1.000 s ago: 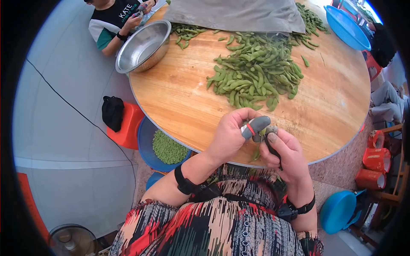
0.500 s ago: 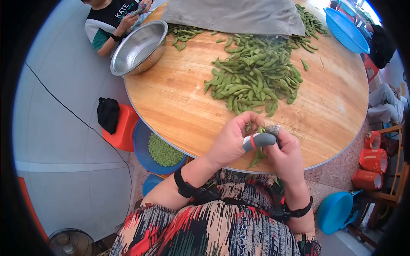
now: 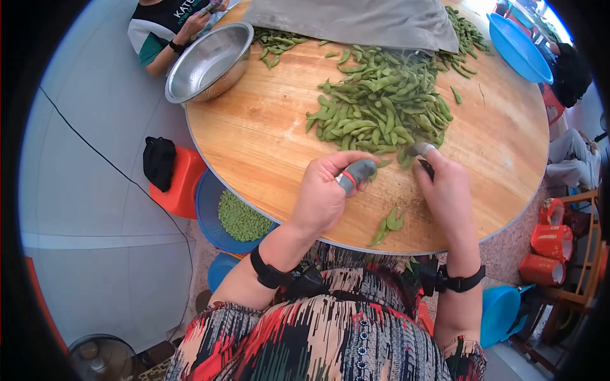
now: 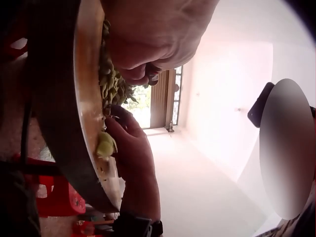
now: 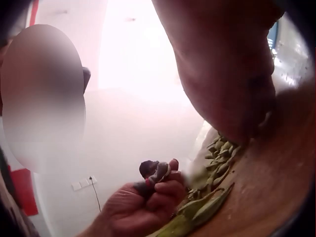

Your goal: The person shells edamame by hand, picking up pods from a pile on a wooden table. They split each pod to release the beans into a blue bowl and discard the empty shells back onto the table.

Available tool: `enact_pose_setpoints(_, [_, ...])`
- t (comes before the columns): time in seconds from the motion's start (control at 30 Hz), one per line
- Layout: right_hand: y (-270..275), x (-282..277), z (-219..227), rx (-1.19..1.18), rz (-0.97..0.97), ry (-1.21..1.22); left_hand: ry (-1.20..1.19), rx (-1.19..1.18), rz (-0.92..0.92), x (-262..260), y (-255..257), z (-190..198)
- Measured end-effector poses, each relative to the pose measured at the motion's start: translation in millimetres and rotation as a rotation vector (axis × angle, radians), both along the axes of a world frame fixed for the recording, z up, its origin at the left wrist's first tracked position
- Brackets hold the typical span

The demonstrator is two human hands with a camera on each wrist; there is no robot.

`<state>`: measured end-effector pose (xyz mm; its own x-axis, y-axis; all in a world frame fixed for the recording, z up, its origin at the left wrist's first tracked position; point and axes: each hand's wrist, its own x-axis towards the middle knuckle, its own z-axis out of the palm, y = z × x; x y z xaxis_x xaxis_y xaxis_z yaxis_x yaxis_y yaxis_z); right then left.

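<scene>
In the head view the left hand (image 3: 324, 193), its thumb in a grey cover with a red band, has curled fingers and pinches a green pod (image 3: 384, 164). To its right, the right hand (image 3: 448, 193) reaches the near edge of the pod pile (image 3: 387, 108); its grey-covered fingertip and thumb close on a blurred pod (image 3: 405, 159). A dark item, not clearly identifiable, shows beside that thumb. Several loose pods (image 3: 389, 225) lie between the hands near the table edge. The right wrist view shows the left hand (image 5: 143, 205) with fingers curled.
A metal colander (image 3: 210, 63) stands at the table's left edge, across from a blue basket (image 3: 520, 47). Grey cloth (image 3: 349, 24) covers part of the pods. Below the table (image 3: 254, 133), a blue tub (image 3: 210, 213) holds shelled beans, beside a red stool (image 3: 181, 184). Another person sits upper left.
The hands have separated: the right has moved up and right to the pile, the left slightly up and left. Loose pods near the table edge are now uncovered.
</scene>
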<state>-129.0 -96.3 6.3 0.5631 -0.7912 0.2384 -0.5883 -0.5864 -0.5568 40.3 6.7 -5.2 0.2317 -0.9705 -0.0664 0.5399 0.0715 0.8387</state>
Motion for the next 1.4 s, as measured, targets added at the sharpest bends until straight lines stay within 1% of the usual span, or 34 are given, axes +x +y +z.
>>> enact_pose_setpoints(0.07, [4, -3, 11, 0.024, 0.024, 0.046, -0.112, 0.108, -0.016, -4, 4, 3])
enact_pose_setpoints(0.13, [16, -10, 21, 0.054, 0.142, 0.285, -0.124, 0.100, -0.025, -8, 7, -7])
enact_pose_setpoints(0.2, [20, -12, 23, 0.085, 0.162, 0.297, -0.139, 0.086, -0.031, -12, 10, -7])
enact_pose_setpoints(0.27, [21, -13, 20, 0.129, 0.171, 0.312, -0.193, 0.231, -0.287, -18, 15, 6])
enact_pose_setpoints(0.3, [20, -11, 15, 0.092, 0.133, 0.243, -0.212, 0.244, -0.520, -16, 16, 8])
enact_pose_setpoints(0.33, [21, -11, 9, 0.056, 0.095, 0.173, -0.212, 0.248, -0.526, -20, 17, 6])
enact_pose_setpoints(0.37, [21, -13, 5, 0.059, 0.093, 0.170, -0.322, 0.166, -0.523, -24, 18, 4])
enact_pose_setpoints(0.4, [21, -16, 0, 0.131, 0.068, 0.002, -0.431, 0.081, -0.516, -27, 18, 3])
enact_pose_setpoints(0.43, [22, -18, -2, 0.204, 0.043, -0.166, -0.557, 0.052, -0.384, -31, 14, 4])
enact_pose_setpoints(0.47, [25, -20, 0, 0.204, 0.042, -0.168, -0.559, 0.052, -0.384, -33, 10, 7])
enact_pose_setpoints(0.53, [33, -25, 7, 0.611, 0.043, -0.375, -0.034, 0.148, -0.195, -36, 3, 16])
enact_pose_setpoints(0.57, [35, -25, 10, 0.610, 0.044, -0.376, 0.024, 0.194, -0.220, -35, -1, 12])
enact_pose_setpoints(0.6, [38, -25, 11, 0.733, 0.053, -0.428, 0.022, 0.193, -0.220, -34, -2, 7])
enact_pose_setpoints(0.63, [40, -25, 12, 0.856, 0.063, -0.482, 0.076, 0.178, -0.245, -33, -3, 3])
enact_pose_setpoints(0.67, [41, -26, 12, 0.857, 0.064, -0.487, 0.130, 0.165, -0.271, -33, -3, 1])
enact_pose_setpoints(0.7, [41, -26, 12, 0.955, 0.081, -0.552, 0.127, 0.167, -0.272, -36, -4, 2])
enact_pose_setpoints(0.73, [43, -26, 12, 1.054, 0.097, -0.617, 0.132, 0.116, -0.173, -41, -5, 3])
enact_pose_setpoints(0.77, [44, -27, 13, 1.054, 0.095, -0.621, 0.137, 0.063, -0.074, -43, -5, 4])
enact_pose_setpoints(0.83, [46, -29, 14, 1.282, 0.139, -0.732, 0.095, 0.035, -0.079, -42, -5, -1])
enact_pose_setpoints(0.9, [47, -29, 10, 1.317, 0.179, -0.762, 0.051, 0.007, -0.080, -40, -4, -3])
enact_pose_setpoints(0.93, [46, -30, 8, 1.348, 0.220, -0.793, -0.024, 0.026, -0.060, -39, -4, -2])
enact_pose_setpoints(0.97, [45, -30, 6, 1.348, 0.222, -0.793, -0.100, 0.045, -0.040, -39, -4, -1])
enact_pose_setpoints(1.03, [44, -30, 3, 1.347, 0.203, -0.704, -0.153, 0.052, -0.037, -39, -2, 1])
enact_pose_setpoints(1.07, [45, -28, 3, 1.347, 0.203, -0.705, -0.205, 0.057, -0.036, -39, -2, 1])
enact_pose_setpoints(1.1, [47, -25, 3, 1.356, 0.191, -0.774, -0.204, 0.058, -0.037, -38, -1, 2])
enact_pose_setpoints(1.13, [48, -23, 3, 1.364, 0.180, -0.842, -0.146, 0.037, -0.088, -37, -1, 3])
enact_pose_setpoints(1.17, [49, -23, 4, 1.365, 0.180, -0.842, -0.088, 0.016, -0.138, -36, -1, 3])
enact_pose_setpoints(1.2, [50, -24, 5, 1.493, 0.202, -0.900, -0.087, 0.016, -0.138, -35, -1, 2])
enact_pose_setpoints(1.23, [50, -25, 6, 1.622, 0.225, -0.955, -0.004, -0.018, -0.216, -32, -2, -1])
enact_pose_setpoints(1.27, [50, -25, 7, 1.622, 0.226, -0.953, 0.078, -0.052, -0.293, -30, -3, -3])
enact_pose_setpoints(1.3, [51, -25, 6, 1.689, 0.245, -0.993, 0.077, -0.053, -0.293, -27, -2, -3])
enact_pose_setpoints(1.33, [51, -25, 5, 1.758, 0.264, -1.035, 0.138, -0.022, -0.333, -26, -2, -3])
enact_pose_setpoints(1.37, [52, -24, 5, 1.757, 0.264, -1.035, 0.198, 0.009, -0.374, -25, -2, -3])
enact_pose_setpoints(1.4, [53, -23, 4, 1.584, 0.176, -0.930, 0.197, 0.006, -0.377, -25, -4, -1])
